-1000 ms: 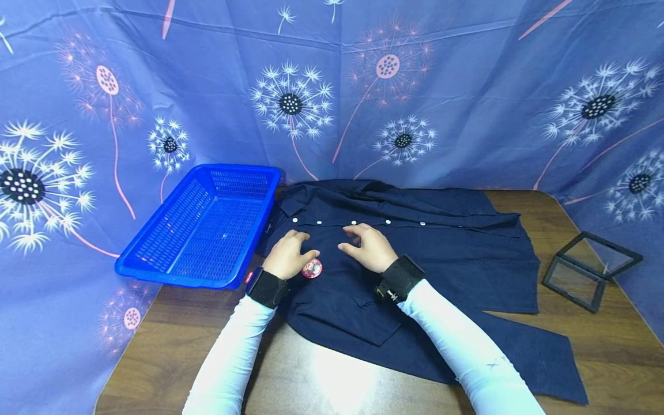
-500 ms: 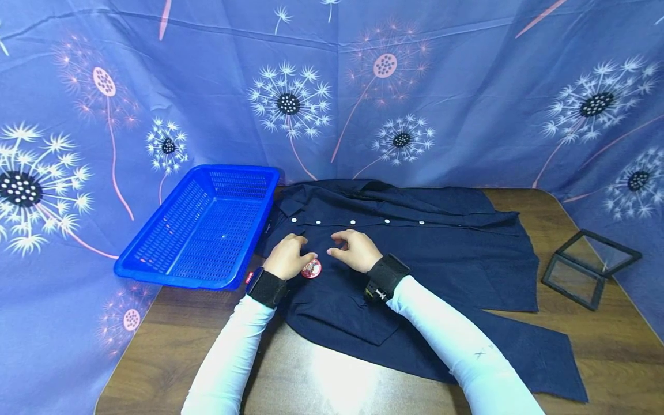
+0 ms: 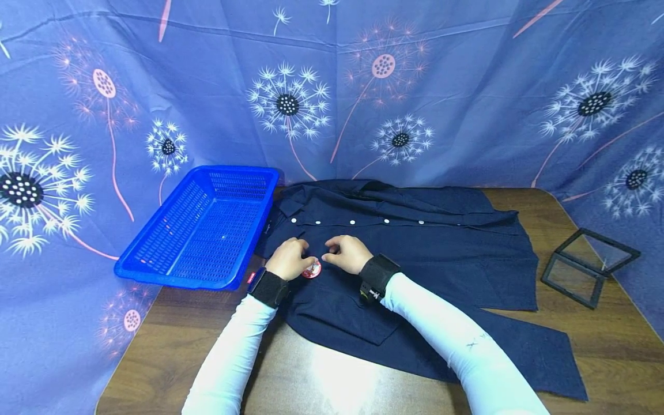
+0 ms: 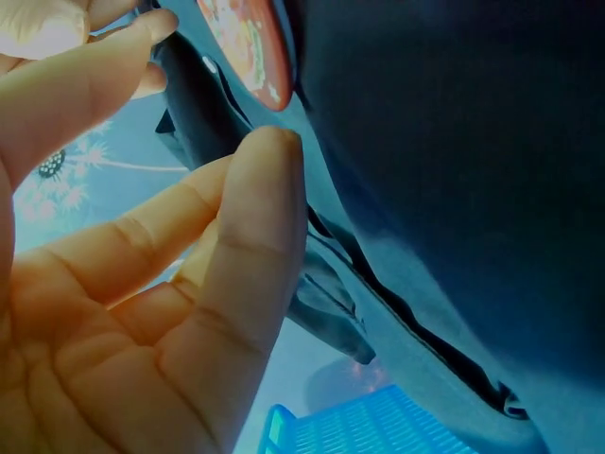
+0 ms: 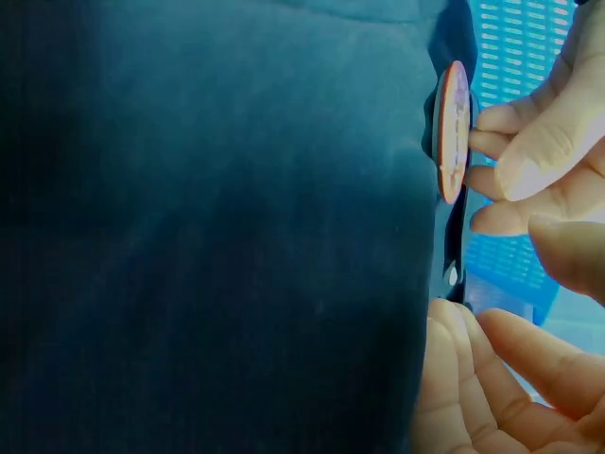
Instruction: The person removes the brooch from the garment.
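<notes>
A dark navy button-up shirt [image 3: 415,259] lies spread on the table. A round red badge [image 3: 312,268] with a printed picture sits on its front. My left hand [image 3: 287,259] is beside the badge, its thumb over the badge's upper left edge in the head view. In the left wrist view a gap shows between that thumb [image 4: 269,180] and the badge [image 4: 250,47]. To the right of the badge, my right hand [image 3: 350,255] hovers over the shirt with fingers bent. Its thumb [image 5: 539,355] is apart from its fingers, and nothing shows between them.
A blue plastic basket [image 3: 194,283] stands at the left, against the shirt's collar end. On the right, an open black-framed clear case [image 3: 591,268] rests on the wooden table [image 3: 171,346]. A patterned blue cloth [image 3: 332,86] hangs behind the table.
My right hand has moved left and slightly nearer to me, towards the badge, and its fingers have bent more. My left hand has come down slightly. The shirt and badge have not moved.
</notes>
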`<state>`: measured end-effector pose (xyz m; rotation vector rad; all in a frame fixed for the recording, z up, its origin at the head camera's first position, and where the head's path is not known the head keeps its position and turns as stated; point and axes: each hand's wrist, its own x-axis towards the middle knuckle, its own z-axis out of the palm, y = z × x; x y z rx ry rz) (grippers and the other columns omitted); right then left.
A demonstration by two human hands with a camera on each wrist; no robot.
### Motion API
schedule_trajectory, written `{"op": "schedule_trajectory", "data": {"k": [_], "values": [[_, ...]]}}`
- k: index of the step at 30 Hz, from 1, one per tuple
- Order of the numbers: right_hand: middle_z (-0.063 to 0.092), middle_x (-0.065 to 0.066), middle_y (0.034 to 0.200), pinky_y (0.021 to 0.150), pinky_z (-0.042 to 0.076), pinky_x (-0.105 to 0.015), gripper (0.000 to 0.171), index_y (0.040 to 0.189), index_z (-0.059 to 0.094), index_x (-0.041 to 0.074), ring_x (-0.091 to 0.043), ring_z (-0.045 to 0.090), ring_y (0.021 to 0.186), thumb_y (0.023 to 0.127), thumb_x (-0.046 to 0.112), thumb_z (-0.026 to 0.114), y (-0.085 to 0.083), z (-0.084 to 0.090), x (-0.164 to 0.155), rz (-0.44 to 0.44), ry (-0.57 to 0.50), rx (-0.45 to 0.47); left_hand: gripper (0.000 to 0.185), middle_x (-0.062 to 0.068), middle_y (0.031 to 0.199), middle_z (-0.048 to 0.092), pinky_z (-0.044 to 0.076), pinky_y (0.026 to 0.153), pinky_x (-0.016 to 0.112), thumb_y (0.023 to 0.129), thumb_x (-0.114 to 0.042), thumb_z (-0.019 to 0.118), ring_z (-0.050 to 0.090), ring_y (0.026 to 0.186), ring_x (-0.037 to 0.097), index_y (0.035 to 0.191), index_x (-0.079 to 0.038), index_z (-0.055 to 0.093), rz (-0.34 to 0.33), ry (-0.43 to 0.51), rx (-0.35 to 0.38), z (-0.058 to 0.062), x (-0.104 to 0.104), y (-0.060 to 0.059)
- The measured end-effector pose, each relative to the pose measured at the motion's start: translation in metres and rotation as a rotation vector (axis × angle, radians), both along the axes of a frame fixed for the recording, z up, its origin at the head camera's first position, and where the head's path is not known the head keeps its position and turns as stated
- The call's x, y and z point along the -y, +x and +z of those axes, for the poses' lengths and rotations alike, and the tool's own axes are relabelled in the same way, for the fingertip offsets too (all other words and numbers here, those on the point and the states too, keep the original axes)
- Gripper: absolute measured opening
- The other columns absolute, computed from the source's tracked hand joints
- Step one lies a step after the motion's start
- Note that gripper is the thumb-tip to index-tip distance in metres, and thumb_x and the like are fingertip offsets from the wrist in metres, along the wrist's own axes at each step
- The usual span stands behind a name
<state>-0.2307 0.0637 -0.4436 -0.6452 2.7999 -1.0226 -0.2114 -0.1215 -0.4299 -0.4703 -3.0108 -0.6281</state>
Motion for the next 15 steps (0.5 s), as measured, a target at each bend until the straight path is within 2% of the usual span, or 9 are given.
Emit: {"op": "schedule_trajectory", "data": {"k": [1, 4, 7, 8, 11, 15], "values": [[0.073, -0.009, 0.094, 0.079, 0.053, -0.033, 0.038, 0.115, 0.069, 0.000, -0.019, 0.067, 0.086, 0.085, 0.022, 0.073, -0.0004, -0.0008, 0.0007, 0.003, -0.002, -0.004, 0.033, 0.013, 0.082, 0.065, 0.050, 0.072, 0.039, 0.079, -0.021, 0.073, 0.061, 0.078, 0.025, 0.100, 0.004, 0.069, -0.013, 0.001, -0.029, -0.0021, 0.0009, -0.0006], [0.073, -0.008, 0.090, 0.078, 0.052, -0.032, 0.036, 0.113, 0.070, 0.000, -0.019, 0.067, 0.084, 0.084, 0.021, 0.073, -0.0011, -0.0022, 0.0030, 0.013, -0.002, -0.009, 0.031, 0.012, 0.080, 0.065, 0.050, 0.070, 0.038, 0.078, -0.021, 0.073, 0.061, 0.077, 0.024, 0.097, 0.004, 0.069, -0.027, 0.000, -0.029, -0.0030, 0.0016, -0.0011], [0.073, -0.007, 0.088, 0.076, 0.052, -0.030, 0.035, 0.112, 0.070, -0.001, -0.018, 0.066, 0.081, 0.083, 0.019, 0.073, -0.0014, -0.0032, 0.0054, 0.025, 0.006, -0.006, 0.030, 0.013, 0.080, 0.066, 0.050, 0.071, 0.039, 0.079, -0.021, 0.074, 0.062, 0.078, 0.025, 0.096, 0.003, 0.069, -0.029, 0.002, -0.014, -0.0039, 0.0018, -0.0017], [0.073, -0.007, 0.087, 0.076, 0.051, -0.029, 0.034, 0.111, 0.071, -0.001, -0.017, 0.066, 0.080, 0.083, 0.019, 0.073, -0.0015, -0.0035, 0.0062, 0.028, 0.008, -0.002, 0.030, 0.015, 0.083, 0.067, 0.051, 0.075, 0.041, 0.079, -0.019, 0.075, 0.063, 0.081, 0.027, 0.097, 0.004, 0.069, -0.022, 0.001, 0.016, -0.0022, 0.0009, -0.0011], [0.073, -0.006, 0.084, 0.075, 0.051, -0.028, 0.033, 0.109, 0.071, -0.001, -0.015, 0.065, 0.078, 0.083, 0.018, 0.073, -0.0017, -0.0049, 0.0079, 0.037, 0.019, 0.011, 0.025, 0.016, 0.085, 0.070, 0.051, 0.076, 0.043, 0.079, -0.017, 0.075, 0.064, 0.082, 0.029, 0.092, 0.003, 0.070, -0.025, -0.011, 0.018, -0.0028, 0.0004, -0.0009], [0.073, -0.005, 0.082, 0.075, 0.051, -0.027, 0.031, 0.107, 0.072, -0.001, -0.013, 0.064, 0.076, 0.082, 0.018, 0.073, -0.0018, -0.0063, 0.0088, 0.039, 0.031, 0.032, 0.016, 0.014, 0.081, 0.070, 0.050, 0.071, 0.041, 0.078, -0.016, 0.075, 0.064, 0.077, 0.028, 0.081, -0.001, 0.069, -0.040, -0.029, 0.006, -0.0036, 0.0013, -0.0004]]}}
